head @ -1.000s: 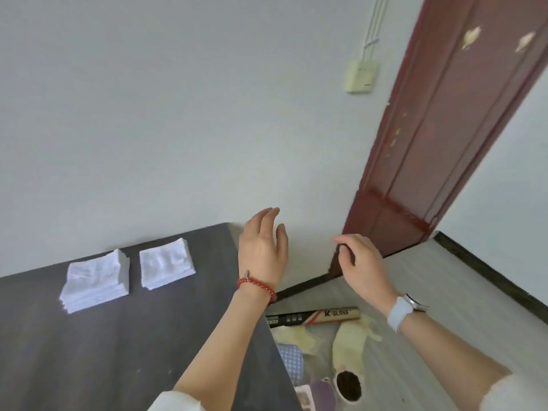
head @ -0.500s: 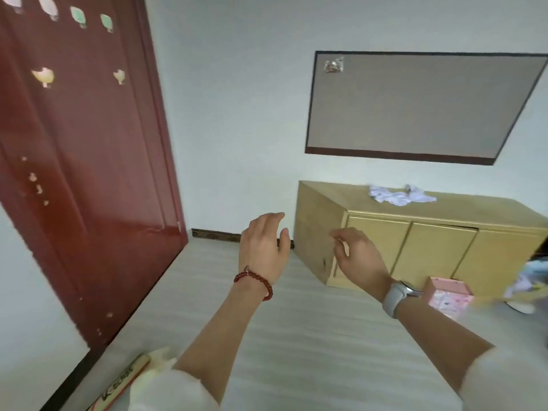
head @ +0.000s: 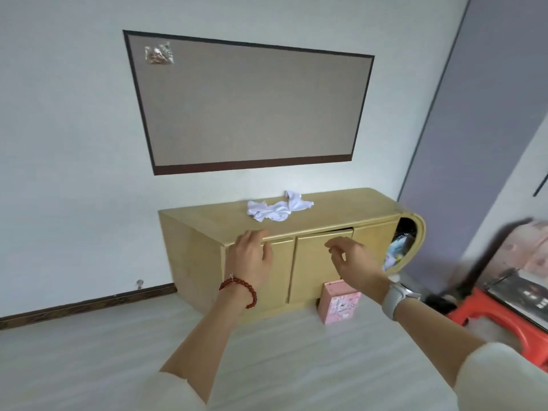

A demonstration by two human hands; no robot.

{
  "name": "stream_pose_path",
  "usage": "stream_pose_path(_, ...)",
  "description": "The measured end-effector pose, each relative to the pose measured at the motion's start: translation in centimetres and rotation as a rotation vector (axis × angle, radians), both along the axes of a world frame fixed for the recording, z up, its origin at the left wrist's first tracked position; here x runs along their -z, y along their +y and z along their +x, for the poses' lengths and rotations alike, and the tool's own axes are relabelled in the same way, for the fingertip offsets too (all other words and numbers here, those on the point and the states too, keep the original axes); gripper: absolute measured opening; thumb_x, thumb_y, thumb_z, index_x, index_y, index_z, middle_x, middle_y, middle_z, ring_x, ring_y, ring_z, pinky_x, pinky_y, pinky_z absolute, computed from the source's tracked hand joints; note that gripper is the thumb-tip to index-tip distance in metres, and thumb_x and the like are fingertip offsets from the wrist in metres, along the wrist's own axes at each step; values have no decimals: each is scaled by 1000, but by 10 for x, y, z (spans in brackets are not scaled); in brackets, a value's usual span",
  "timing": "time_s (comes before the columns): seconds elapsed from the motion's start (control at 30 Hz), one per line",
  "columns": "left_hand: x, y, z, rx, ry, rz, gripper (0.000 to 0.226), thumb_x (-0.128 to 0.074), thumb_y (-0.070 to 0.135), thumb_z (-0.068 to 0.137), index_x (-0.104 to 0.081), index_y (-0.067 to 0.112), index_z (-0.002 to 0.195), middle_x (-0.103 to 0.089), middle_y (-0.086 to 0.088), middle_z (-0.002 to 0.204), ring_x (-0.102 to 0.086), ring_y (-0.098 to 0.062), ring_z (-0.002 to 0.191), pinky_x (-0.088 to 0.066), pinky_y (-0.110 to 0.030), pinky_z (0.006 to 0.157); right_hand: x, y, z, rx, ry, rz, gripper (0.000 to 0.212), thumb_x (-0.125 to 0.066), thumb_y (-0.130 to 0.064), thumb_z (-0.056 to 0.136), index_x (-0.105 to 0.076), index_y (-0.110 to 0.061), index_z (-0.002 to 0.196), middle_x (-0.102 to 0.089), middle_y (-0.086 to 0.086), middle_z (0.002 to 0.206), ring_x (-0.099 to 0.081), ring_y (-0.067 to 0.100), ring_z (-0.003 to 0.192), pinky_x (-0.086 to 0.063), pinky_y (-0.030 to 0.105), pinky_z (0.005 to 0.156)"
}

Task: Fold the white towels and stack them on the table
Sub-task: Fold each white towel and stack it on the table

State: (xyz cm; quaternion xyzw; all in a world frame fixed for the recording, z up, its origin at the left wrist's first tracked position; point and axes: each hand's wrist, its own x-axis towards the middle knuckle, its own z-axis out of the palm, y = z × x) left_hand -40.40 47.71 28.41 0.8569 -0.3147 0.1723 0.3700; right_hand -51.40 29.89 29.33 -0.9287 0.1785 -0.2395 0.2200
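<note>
I hold my left hand point(head: 250, 256) and right hand point(head: 353, 259) raised, palms down, fingers loose and empty; the crumpled white towels point(head: 277, 209) lie beyond them atop the cabinet point(head: 332, 209).

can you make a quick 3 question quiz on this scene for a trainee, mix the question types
1. True or false: the crumpled white towels lie on top of the wooden cabinet.
2. Multiple choice: what is each hand holding? A) a towel B) the pink box C) nothing
3. Fill in: the pink box stands on the floor, in front of the ____.

Key
1. True. They sit in a loose heap on its top, unfolded.
2. C. The left hand and the right hand are both open and empty, raised in front of the cabinet doors.
3. Cabinet.
</note>
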Motion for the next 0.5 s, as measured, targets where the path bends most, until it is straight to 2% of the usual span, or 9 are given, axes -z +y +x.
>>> stream_pose_path(0.07, -1, -45, 28, 36, 63, -108, 22, -52, 7, 87, -63, 4, 106, -64, -11, 102, -60, -29, 95, -47, -34, 78, 2, -39, 23, 20, 20, 21, 25, -46, -5, 87, -65, -10, 103, -67, 5, 101, -62, 24, 90, -48, 31, 75)
stream_pose_path(0.13, 1, -91, 55, 57, 109, -165, 18, -53, 3, 85, -63, 2, 100, -65, -12, 95, -60, -28, 87, -43, -29, 70, 9, -78, 44, 43, 27, 49, 25, -46, -4, 87, -65, -9, 102, -68, 7, 98, -63, 26, 88, -50, 37, 77)
stream_pose_path(0.23, 13, -164, 97, 98, 91, -97, 14, -54, 4, 84, -63, 2, 96, -65, -12, 89, -60, -30, 82, -41, -29, 64, 22, -143, 83, 83, 30, 92, 25, -46, -3, 87, -65, -9, 102, -69, 8, 97, -63, 26, 89, -50, 39, 80)
stream_pose_path(0.37, 40, -255, 154, 132, 103, 51, 17, -49, 10, 89, -60, 6, 101, -65, -9, 94, -58, -28, 87, -39, -29, 65, 42, -236, 141, 94, 49, 108, 25, -46, -4, 87, -66, -10, 101, -69, 6, 93, -63, 27, 87, -50, 36, 78)
stream_pose_path(0.5, 61, -345, 225, 87, 197, 154, 26, -44, 17, 93, -57, 13, 114, -60, -2, 111, -55, -20, 100, -41, -26, 76, 61, -334, 206, 66, 126, 119, 24, -46, -7, 89, -64, -10, 105, -68, 4, 98, -61, 24, 89, -44, 27, 74)
